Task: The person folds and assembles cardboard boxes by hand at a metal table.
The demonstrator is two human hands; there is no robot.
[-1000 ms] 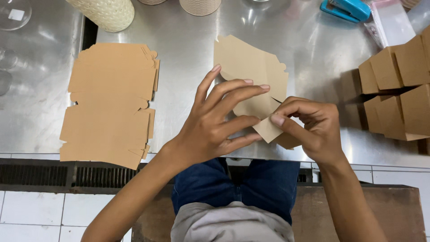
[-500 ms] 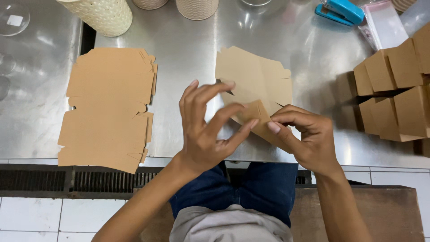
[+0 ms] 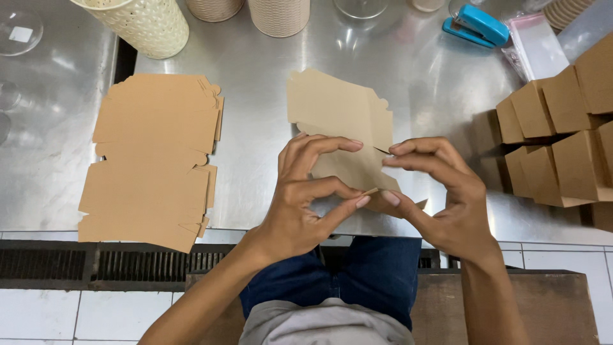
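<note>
Stack of flat blanks (image 3: 153, 160) lies at 9 o'clock on the steel bench (image 3: 255, 83), untouched and well apart from both hands. Woven holders (image 3: 137, 22) stand at 11 to 12 o'clock along the far edge.

Left hand (image 3: 306, 198): grip closed on the single blank (image 3: 341, 121), thumb and forefinger pinching its near edge at 6 o'clock, middle finger pressing the face above. Right hand (image 3: 440, 198): grip likewise closed on the same blank, fingertips nipping a small flap at the right edge, thumb meeting the left thumb at the lower fold.

Blank sits at centre, partly raised off the bench, its long axis running from 11 o'clock down to 5 o'clock. The bulk of the sheet lies at 12 o'clock from both grips, away from the body. Both hands are on it; neither is nearer.

Blue stapler (image 3: 476, 25) at 1 o'clock. Folded boxes (image 3: 555, 140) grouped at 3 o'clock, clear of the right hand.
</note>
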